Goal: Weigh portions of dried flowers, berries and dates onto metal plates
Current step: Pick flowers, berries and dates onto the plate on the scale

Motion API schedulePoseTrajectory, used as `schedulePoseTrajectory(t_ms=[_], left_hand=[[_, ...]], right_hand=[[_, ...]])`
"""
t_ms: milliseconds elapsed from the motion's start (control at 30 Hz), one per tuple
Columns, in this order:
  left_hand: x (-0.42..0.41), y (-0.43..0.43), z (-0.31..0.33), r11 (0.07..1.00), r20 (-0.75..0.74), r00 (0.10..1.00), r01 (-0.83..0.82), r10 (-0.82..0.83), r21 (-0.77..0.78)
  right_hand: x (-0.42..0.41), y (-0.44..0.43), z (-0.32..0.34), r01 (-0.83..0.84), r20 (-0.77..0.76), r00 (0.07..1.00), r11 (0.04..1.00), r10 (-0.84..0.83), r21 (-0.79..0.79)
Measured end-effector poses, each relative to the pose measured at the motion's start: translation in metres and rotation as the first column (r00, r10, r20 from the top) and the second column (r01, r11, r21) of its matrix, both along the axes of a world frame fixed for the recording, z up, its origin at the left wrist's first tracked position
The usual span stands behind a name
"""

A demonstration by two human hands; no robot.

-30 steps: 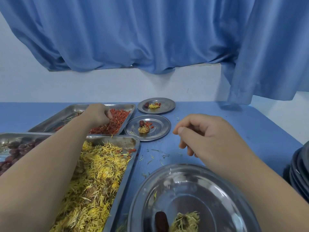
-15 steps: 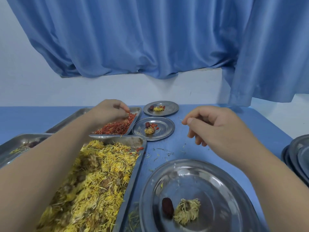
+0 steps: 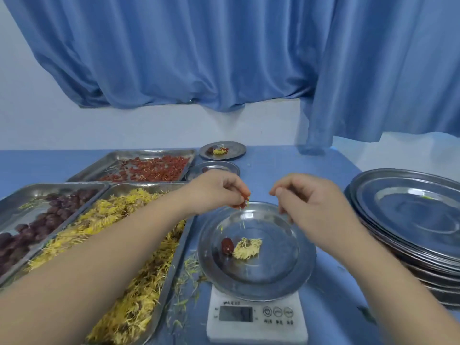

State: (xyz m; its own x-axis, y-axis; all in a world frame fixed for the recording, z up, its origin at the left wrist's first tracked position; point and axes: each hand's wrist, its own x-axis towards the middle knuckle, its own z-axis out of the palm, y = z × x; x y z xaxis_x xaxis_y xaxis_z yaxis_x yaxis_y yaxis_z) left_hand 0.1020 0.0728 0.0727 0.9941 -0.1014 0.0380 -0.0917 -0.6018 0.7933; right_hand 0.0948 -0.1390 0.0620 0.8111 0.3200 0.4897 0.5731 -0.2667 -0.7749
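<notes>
A round metal plate (image 3: 278, 275) sits on a white digital scale (image 3: 257, 317). On it lie one dark red date (image 3: 227, 246) and a yellow dried flower (image 3: 247, 248). My left hand (image 3: 219, 191) hovers over the plate's far left rim and pinches a few red berries (image 3: 242, 204) in its fingertips. My right hand (image 3: 306, 197) hangs over the plate's far right rim with fingers curled, holding nothing I can see. Three trays stand to the left: red berries (image 3: 149, 169), dates (image 3: 37, 220), yellow flowers (image 3: 112, 245).
Two filled small plates stand at the back, one (image 3: 222, 150) behind the other (image 3: 214, 168), which my left hand partly hides. A stack of large metal plates (image 3: 408, 215) fills the right side. Loose yellow petals (image 3: 185, 282) lie between flower tray and scale.
My left hand left the berry tray and came over the plate on the scale with berries pinched. My right hand drew nearer the plate. The view tipped down, revealing the scale.
</notes>
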Motion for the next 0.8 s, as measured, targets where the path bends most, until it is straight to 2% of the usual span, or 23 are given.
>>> schedulePoseTrajectory(t_ms=[167, 267, 567, 800], left_hand=[[-0.004, -0.014, -0.004, 0.986, -0.014, 1.000, 0.028, -0.026, 0.165], [-0.006, -0.017, -0.006, 0.979, 0.018, 1.000, -0.020, 0.017, 0.204], [-0.010, -0.016, -0.018, 0.976, 0.048, 0.994, -0.108, 0.100, 0.188], [-0.018, -0.010, -0.026, 0.981, 0.059, 0.980, -0.189, 0.191, -0.039]], right_hand=[[-0.021, -0.023, -0.046, 0.224, 0.259, 0.941, 0.974, -0.219, 0.010], [-0.023, -0.030, -0.061, 0.280, 0.322, 0.910, 0.960, -0.262, -0.009], [-0.016, -0.038, -0.068, 0.293, 0.274, 0.922, 0.956, -0.275, -0.027], [-0.011, -0.040, -0.071, 0.286, 0.275, 0.925, 0.957, -0.261, -0.051]])
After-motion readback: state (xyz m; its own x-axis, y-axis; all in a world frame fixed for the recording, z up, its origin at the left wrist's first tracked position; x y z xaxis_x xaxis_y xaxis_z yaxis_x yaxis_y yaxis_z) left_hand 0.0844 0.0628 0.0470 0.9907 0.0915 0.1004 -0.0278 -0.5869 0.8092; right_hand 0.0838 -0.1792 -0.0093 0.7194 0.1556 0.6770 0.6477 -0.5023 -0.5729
